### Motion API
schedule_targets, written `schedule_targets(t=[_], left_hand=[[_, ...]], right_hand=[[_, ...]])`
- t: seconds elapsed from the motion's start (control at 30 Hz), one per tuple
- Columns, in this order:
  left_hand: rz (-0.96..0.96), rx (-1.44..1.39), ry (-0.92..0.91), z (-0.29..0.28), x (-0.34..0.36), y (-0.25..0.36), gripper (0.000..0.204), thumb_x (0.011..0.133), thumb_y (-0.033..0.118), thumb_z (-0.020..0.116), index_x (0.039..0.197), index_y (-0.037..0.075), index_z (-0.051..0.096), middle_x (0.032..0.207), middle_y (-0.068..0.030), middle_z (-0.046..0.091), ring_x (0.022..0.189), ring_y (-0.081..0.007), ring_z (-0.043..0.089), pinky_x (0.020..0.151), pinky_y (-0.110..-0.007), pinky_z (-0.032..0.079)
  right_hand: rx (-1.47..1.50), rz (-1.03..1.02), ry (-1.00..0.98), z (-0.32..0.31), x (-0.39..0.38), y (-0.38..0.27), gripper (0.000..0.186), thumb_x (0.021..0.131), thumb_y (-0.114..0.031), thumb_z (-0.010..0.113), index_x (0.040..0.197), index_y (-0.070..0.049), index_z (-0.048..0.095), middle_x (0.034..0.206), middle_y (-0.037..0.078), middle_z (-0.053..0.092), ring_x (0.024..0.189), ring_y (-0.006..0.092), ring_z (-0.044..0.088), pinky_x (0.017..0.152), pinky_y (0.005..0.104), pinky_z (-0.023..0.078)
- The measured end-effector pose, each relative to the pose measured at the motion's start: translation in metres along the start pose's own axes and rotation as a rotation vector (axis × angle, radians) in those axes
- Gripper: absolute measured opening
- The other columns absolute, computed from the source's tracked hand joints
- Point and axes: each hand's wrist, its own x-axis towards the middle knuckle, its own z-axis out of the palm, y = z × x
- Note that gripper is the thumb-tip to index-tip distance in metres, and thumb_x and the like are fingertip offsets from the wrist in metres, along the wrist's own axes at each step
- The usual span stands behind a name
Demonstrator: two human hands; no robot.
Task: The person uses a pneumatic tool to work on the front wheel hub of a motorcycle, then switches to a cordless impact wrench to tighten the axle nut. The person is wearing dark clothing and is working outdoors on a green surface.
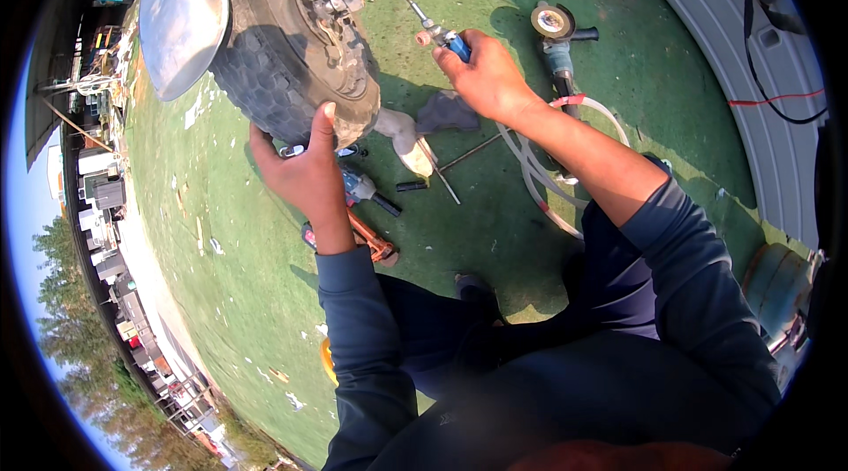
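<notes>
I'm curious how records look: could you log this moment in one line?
Left hand: spread at lower edge of tire | Right hand: gripping blue-handled tool | Nearby: angle grinder on green floor

Floor (221, 250) is green, tire (265, 95) is dusty grey-black with chunky block tread, fender (181, 20) is silver, tool handle (458, 49) is bright blue.

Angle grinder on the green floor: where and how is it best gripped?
Probably by the teal body, from the near side and above: its disc faces up at the far end, while the black side handle juts right.
</notes>
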Motion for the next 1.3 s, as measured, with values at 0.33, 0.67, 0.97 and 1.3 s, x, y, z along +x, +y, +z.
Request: schedule_targets(t=[0.33,0.67,0.97,1.3], left_hand=[[-0.065,-0.012,-0.171,0.015,-0.001,0.005,0.075,0.076,0.024,0.1,0.132,-0.008,0.062,0.121,-0.0167,0.075,0.105,-0.0238,0.072,0.096,-0.036,0.055],[-0.063,0.192,-0.191,0.034,-0.012,0.027,0.085,0.073,0.037,0.1,0.134,-0.007,0.061,0.124,-0.0214,0.074,0.111,-0.0339,0.074,0.096,-0.043,0.056],[-0.056,0.187,-0.183,0.04,-0.015,0.024,0.085,0.074,0.037,0.099,0.135,-0.007,0.06,0.124,-0.0231,0.073,0.11,-0.0381,0.072,0.096,-0.045,0.055],[-0.007,0.078,-0.17,0.038,-0.014,0.018,0.079,0.077,0.028,0.098,0.136,-0.008,0.06,0.125,-0.0207,0.072,0.109,-0.0301,0.071,0.098,-0.041,0.054]], right_hand=[[-0.171,-0.213,0.058,0.007,-0.004,0.0,0.041,0.105,-0.038,0.064,0.105,0.003,0.066,0.078,0.024,0.069,0.074,0.0452,0.069,0.069,0.0536,0.053],[-0.248,-0.304,0.069,0.013,-0.005,-0.009,0.033,0.109,-0.034,0.056,0.104,-0.003,0.066,0.075,0.026,0.068,0.075,0.0506,0.066,0.069,0.0589,0.052],[-0.269,-0.281,0.04,0.019,0.001,-0.008,0.035,0.109,-0.036,0.055,0.105,-0.003,0.066,0.079,0.026,0.07,0.078,0.0509,0.067,0.072,0.0606,0.052],[-0.246,-0.271,0.035,0.02,-0.001,-0.007,0.035,0.109,-0.037,0.055,0.105,-0.003,0.066,0.081,0.027,0.07,0.079,0.0518,0.067,0.073,0.0612,0.053]])
